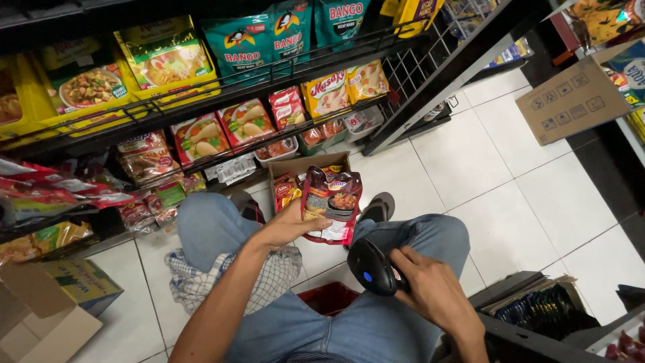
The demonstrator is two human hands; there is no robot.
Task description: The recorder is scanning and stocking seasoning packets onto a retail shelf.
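Dark-red glossy foil: the sauce pouch (330, 204) sits upright in your left hand (290, 225), long axis running top to bottom and tilted slightly, printed face toward you, held over the open cardboard carton (282, 168) between your knees. Left fingers are curled around the pouch's left edge, thumb on the front; a closed grip on the packet. Your right hand (433, 289) is wrapped around the handle of a black barcode scanner (371, 267), fully closed on it, with the scanner head pointing up and left toward the pouch's lower edge. Scanner and pouch are near but apart, with the pouch just above and left of the scanner head. The left hand is the one touching the pouch; the right is nearer you, low over your right thigh. A checked cloth (222, 275) lies on your left leg.
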